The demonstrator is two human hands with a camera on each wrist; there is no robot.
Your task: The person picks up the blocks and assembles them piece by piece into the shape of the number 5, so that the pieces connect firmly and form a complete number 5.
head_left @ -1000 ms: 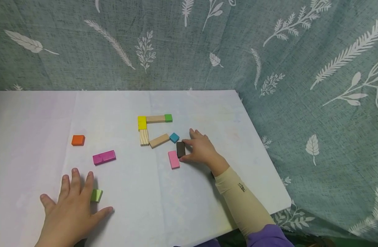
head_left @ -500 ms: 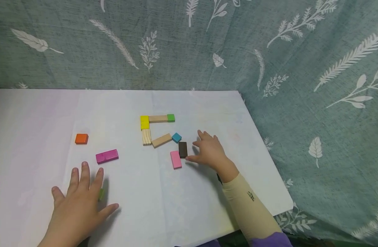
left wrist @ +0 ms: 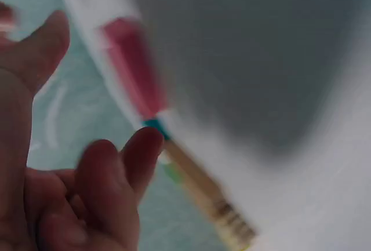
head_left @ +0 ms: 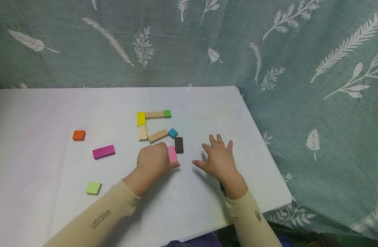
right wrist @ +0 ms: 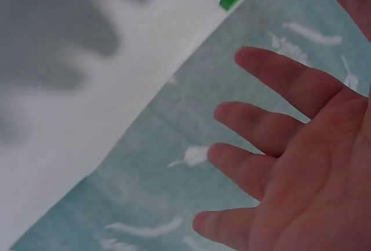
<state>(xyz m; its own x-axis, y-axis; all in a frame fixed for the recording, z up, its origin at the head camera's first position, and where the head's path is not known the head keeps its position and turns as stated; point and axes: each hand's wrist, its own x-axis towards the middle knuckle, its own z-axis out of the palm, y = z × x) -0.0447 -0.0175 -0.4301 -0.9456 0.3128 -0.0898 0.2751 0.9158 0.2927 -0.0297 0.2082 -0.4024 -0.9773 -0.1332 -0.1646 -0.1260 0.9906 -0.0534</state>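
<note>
lying just below the centre of the head view, the pink block (head_left: 172,154) is slightly slanted, right beside the dark block (head_left: 179,145); we cannot tell whether the two touch. our left hand (head_left: 153,161) is at it from the left, fingers bent, thumb just below its lower end. the blurred left wrist view shows thumb and fingertips apart with nothing between them, so we judge that we have no grip on the block, though a finger may brush it. to take it well, we should line up thumb and fingers on opposite faces and pinch lightly, since a push to the right could shove the dark block. up and to the left, the blue block (head_left: 172,133), slanted tan block (head_left: 158,136), striped block (head_left: 143,133), yellow block (head_left: 141,118), upper tan block (head_left: 155,115) and green block (head_left: 167,114) form a bent chain our knuckles should clear. our right hand (head_left: 219,159), right of centre, is spread and holds nothing; it could steady the dark block. the orange block (head_left: 79,135), magenta block (head_left: 104,152) and lime block (head_left: 93,188) lie apart at left on the white table (head_left: 204,202).
</note>
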